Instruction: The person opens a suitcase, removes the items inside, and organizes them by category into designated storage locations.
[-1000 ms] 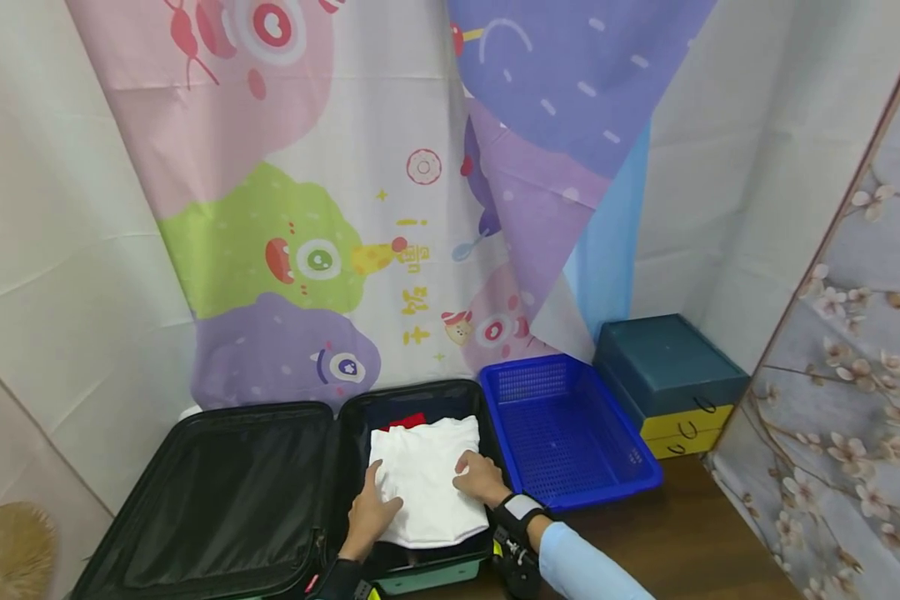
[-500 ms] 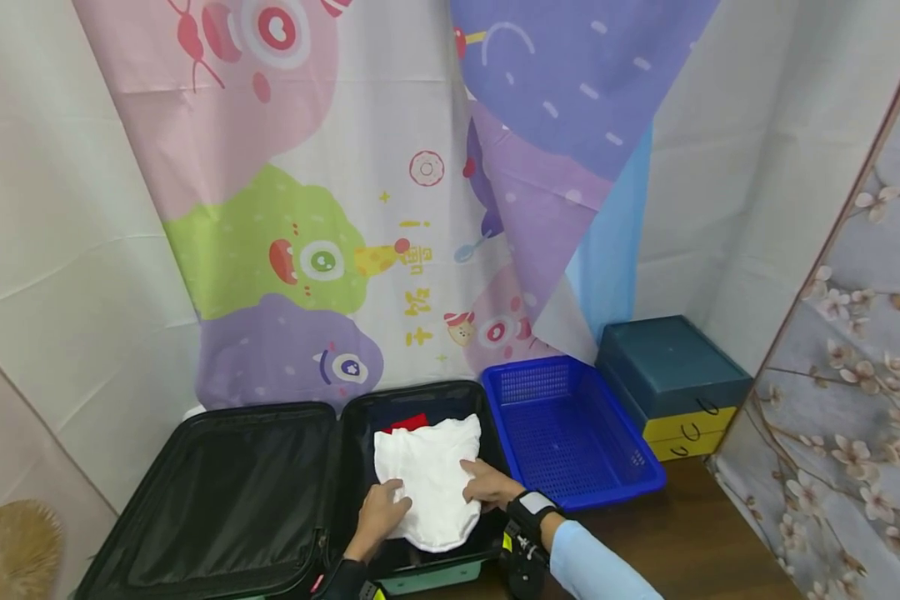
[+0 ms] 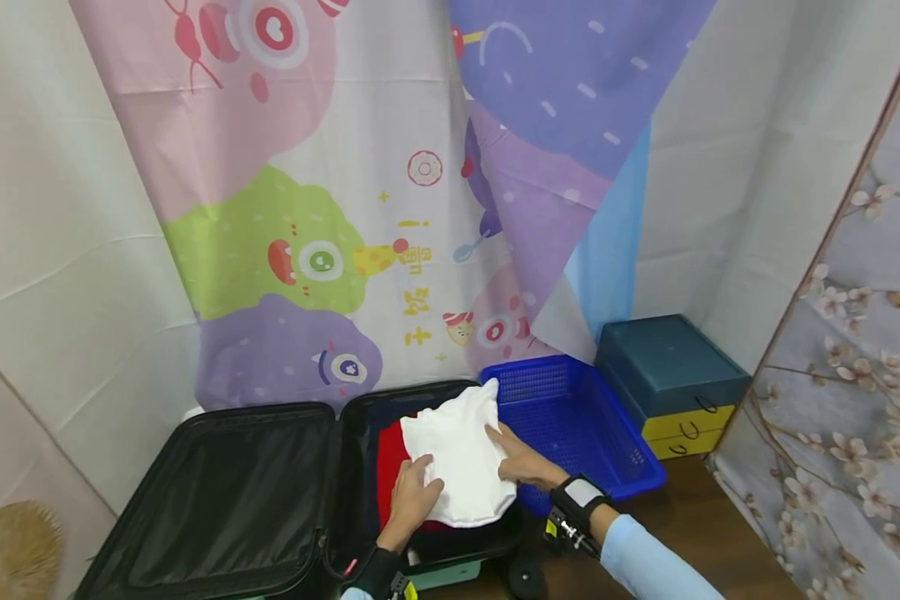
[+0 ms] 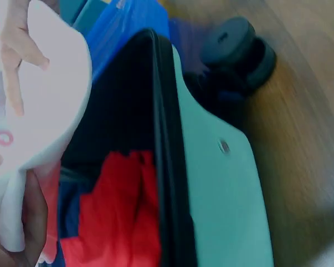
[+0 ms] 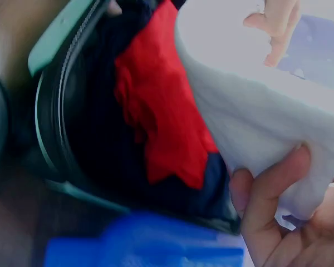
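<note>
A folded white garment (image 3: 461, 458) is held up between both hands over the right part of an open suitcase (image 3: 354, 483). My left hand (image 3: 414, 500) pinches its left edge, thumb on top and fingers beneath, as the left wrist view shows. On the opposite edge, my right hand (image 3: 528, 458) grips the cloth; the right wrist view has fingers (image 5: 275, 183) curled against its underside. Beneath it in the suitcase lies red clothing (image 5: 156, 105) with dark navy cloth (image 4: 69, 211) beside it. The garment's upper right corner overlaps the blue basket in the head view.
The suitcase lid (image 3: 232, 500) lies open to the left. A blue plastic basket (image 3: 633, 487) stands right of the suitcase, and a dark teal box (image 3: 667, 367) with yellow drawers (image 3: 682, 429) is behind it. A black suitcase wheel (image 4: 228, 50) sticks out at the near corner.
Both hands have lifted the white garment and carried it right, toward the basket. More of the red clothing beneath is uncovered on the left.
</note>
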A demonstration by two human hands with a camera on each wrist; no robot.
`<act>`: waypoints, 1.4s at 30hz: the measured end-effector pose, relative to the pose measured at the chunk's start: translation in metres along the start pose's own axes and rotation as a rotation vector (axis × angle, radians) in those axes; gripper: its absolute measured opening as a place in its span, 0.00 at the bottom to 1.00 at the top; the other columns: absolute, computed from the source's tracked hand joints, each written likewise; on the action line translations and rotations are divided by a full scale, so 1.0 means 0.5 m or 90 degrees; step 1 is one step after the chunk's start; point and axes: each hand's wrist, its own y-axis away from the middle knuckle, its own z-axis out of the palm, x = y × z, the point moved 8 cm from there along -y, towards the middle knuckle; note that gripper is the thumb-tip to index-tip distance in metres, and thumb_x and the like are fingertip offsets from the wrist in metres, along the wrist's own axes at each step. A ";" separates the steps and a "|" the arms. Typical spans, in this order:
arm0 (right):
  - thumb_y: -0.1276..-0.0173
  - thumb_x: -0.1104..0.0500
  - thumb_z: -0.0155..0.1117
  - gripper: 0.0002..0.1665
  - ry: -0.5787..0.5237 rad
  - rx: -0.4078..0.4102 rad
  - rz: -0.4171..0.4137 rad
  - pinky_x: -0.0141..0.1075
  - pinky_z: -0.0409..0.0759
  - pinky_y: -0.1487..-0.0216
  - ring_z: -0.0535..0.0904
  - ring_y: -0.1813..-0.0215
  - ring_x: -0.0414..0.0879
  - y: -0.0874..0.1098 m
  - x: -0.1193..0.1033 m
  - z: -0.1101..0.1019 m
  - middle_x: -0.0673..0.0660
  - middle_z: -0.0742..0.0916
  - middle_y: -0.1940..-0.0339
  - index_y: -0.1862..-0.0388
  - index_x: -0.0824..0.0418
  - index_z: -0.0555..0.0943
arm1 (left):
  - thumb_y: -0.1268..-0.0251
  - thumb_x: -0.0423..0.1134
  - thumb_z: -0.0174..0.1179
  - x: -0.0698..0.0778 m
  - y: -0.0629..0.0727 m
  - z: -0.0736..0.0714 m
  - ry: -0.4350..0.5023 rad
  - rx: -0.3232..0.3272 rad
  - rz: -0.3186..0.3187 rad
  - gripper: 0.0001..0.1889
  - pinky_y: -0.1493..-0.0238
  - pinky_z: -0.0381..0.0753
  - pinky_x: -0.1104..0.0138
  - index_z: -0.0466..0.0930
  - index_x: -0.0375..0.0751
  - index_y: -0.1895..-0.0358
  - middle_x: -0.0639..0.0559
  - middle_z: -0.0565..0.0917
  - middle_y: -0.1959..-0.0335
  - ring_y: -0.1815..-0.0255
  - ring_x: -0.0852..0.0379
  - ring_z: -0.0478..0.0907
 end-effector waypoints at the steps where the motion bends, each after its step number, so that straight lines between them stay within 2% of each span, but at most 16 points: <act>1: 0.60 0.77 0.49 0.58 -0.006 0.000 0.002 0.50 0.61 0.37 0.46 0.27 0.65 0.002 0.003 -0.012 0.75 0.44 0.22 0.23 0.74 0.48 | 0.50 0.31 0.61 0.008 -0.003 0.007 0.004 -0.003 0.000 0.24 0.56 0.75 0.48 0.80 0.26 0.46 0.36 0.78 0.57 0.59 0.39 0.76; 9: 0.56 0.76 0.52 0.57 0.017 0.016 0.045 0.60 0.46 0.31 0.36 0.23 0.67 0.024 0.041 -0.107 0.74 0.41 0.22 0.21 0.70 0.48 | 0.49 0.31 0.61 0.066 -0.029 0.072 0.021 -0.064 0.003 0.30 0.50 0.74 0.45 0.75 0.26 0.38 0.32 0.75 0.48 0.51 0.38 0.74; 11: 0.55 0.76 0.53 0.57 0.027 0.019 0.058 0.60 0.48 0.32 0.38 0.23 0.68 0.030 0.050 -0.123 0.75 0.42 0.22 0.22 0.70 0.49 | 0.49 0.32 0.60 0.078 -0.028 0.090 0.034 -0.077 0.002 0.31 0.46 0.72 0.43 0.74 0.26 0.37 0.30 0.73 0.44 0.46 0.35 0.73; 12: 0.56 0.76 0.53 0.57 0.034 0.021 0.065 0.58 0.55 0.35 0.42 0.24 0.69 0.033 0.056 -0.129 0.75 0.43 0.22 0.22 0.70 0.49 | 0.49 0.32 0.60 0.082 -0.027 0.101 0.043 -0.084 0.000 0.32 0.44 0.70 0.42 0.72 0.26 0.36 0.28 0.72 0.42 0.43 0.33 0.72; 15: 0.55 0.75 0.53 0.56 0.042 0.012 0.077 0.55 0.59 0.40 0.45 0.26 0.70 0.043 0.073 -0.144 0.76 0.43 0.23 0.22 0.70 0.48 | 0.49 0.32 0.59 0.095 -0.021 0.127 0.072 -0.111 0.000 0.35 0.39 0.66 0.40 0.69 0.25 0.33 0.25 0.68 0.36 0.36 0.30 0.66; 18: 0.53 0.75 0.52 0.55 0.058 0.003 0.084 0.57 0.59 0.40 0.43 0.26 0.71 0.050 0.087 -0.159 0.77 0.42 0.24 0.22 0.72 0.47 | 0.49 0.32 0.60 0.100 -0.014 0.149 0.088 -0.141 -0.008 0.37 0.37 0.64 0.39 0.65 0.25 0.31 0.25 0.65 0.33 0.33 0.30 0.63; 20: 0.50 0.75 0.51 0.53 0.073 0.000 0.085 0.58 0.54 0.37 0.39 0.25 0.73 0.054 0.095 -0.169 0.78 0.41 0.24 0.22 0.72 0.46 | 0.49 0.32 0.60 0.101 -0.010 0.158 0.095 -0.152 -0.014 0.38 0.36 0.63 0.39 0.64 0.25 0.30 0.26 0.65 0.32 0.32 0.30 0.63; 21: 0.49 0.75 0.51 0.53 0.082 -0.001 0.091 0.57 0.58 0.39 0.41 0.25 0.73 0.056 0.100 -0.174 0.78 0.41 0.24 0.22 0.72 0.46 | 0.50 0.32 0.60 0.101 -0.009 0.160 0.098 -0.153 -0.011 0.37 0.37 0.64 0.39 0.65 0.24 0.31 0.26 0.66 0.33 0.33 0.30 0.64; 25: 0.49 0.78 0.50 0.52 0.120 0.005 0.079 0.58 0.54 0.36 0.39 0.26 0.75 0.056 0.114 -0.193 0.81 0.41 0.26 0.23 0.74 0.45 | 0.55 0.26 0.59 0.106 -0.004 0.163 0.106 -0.134 0.032 0.34 0.41 0.70 0.45 0.71 0.22 0.37 0.27 0.74 0.41 0.42 0.34 0.72; 27: 0.50 0.79 0.47 0.51 0.171 0.016 0.062 0.59 0.56 0.36 0.41 0.26 0.76 0.053 0.121 -0.202 0.83 0.44 0.27 0.24 0.76 0.47 | 0.56 0.22 0.58 0.110 -0.001 0.166 0.133 -0.130 0.063 0.31 0.54 0.78 0.53 0.73 0.22 0.40 0.28 0.77 0.48 0.57 0.42 0.78; 28: 0.51 0.80 0.47 0.50 0.207 0.026 0.051 0.62 0.53 0.34 0.41 0.27 0.77 0.050 0.123 -0.206 0.84 0.46 0.27 0.24 0.77 0.48 | 0.56 0.20 0.57 0.111 0.002 0.170 0.155 -0.132 0.075 0.31 0.61 0.79 0.58 0.74 0.21 0.40 0.28 0.78 0.49 0.64 0.46 0.79; 32: 0.46 0.81 0.47 0.47 0.366 0.054 0.062 0.59 0.71 0.48 0.57 0.29 0.75 0.042 0.143 -0.215 0.80 0.53 0.26 0.23 0.71 0.53 | 0.53 0.16 0.55 0.112 0.014 0.184 0.227 -0.151 0.105 0.28 0.79 0.72 0.72 0.75 0.20 0.42 0.31 0.79 0.54 0.81 0.61 0.73; 34: 0.43 0.80 0.48 0.48 0.419 0.053 0.079 0.56 0.75 0.56 0.63 0.31 0.73 0.043 0.153 -0.214 0.76 0.55 0.24 0.21 0.67 0.54 | 0.53 0.16 0.55 0.112 0.021 0.189 0.226 -0.154 0.119 0.26 0.78 0.74 0.72 0.75 0.19 0.44 0.30 0.79 0.52 0.78 0.58 0.77; 37: 0.40 0.80 0.48 0.48 0.460 0.050 0.100 0.53 0.77 0.63 0.71 0.37 0.70 0.049 0.160 -0.214 0.71 0.55 0.22 0.20 0.63 0.53 | 0.53 0.17 0.57 0.114 0.030 0.196 0.207 -0.166 0.139 0.25 0.71 0.80 0.68 0.75 0.18 0.45 0.28 0.77 0.48 0.69 0.46 0.84; 39: 0.39 0.80 0.48 0.48 0.481 0.063 0.105 0.49 0.76 0.67 0.74 0.41 0.67 0.052 0.164 -0.219 0.70 0.56 0.22 0.20 0.62 0.53 | 0.52 0.18 0.57 0.116 0.036 0.201 0.207 -0.188 0.141 0.26 0.66 0.83 0.63 0.74 0.17 0.43 0.26 0.74 0.45 0.63 0.38 0.84; 42: 0.38 0.80 0.48 0.47 0.494 0.089 0.106 0.46 0.73 0.72 0.77 0.47 0.65 0.055 0.168 -0.229 0.69 0.56 0.22 0.20 0.61 0.53 | 0.48 0.20 0.58 0.119 0.042 0.209 0.210 -0.223 0.135 0.27 0.61 0.84 0.56 0.71 0.18 0.40 0.23 0.71 0.40 0.57 0.33 0.83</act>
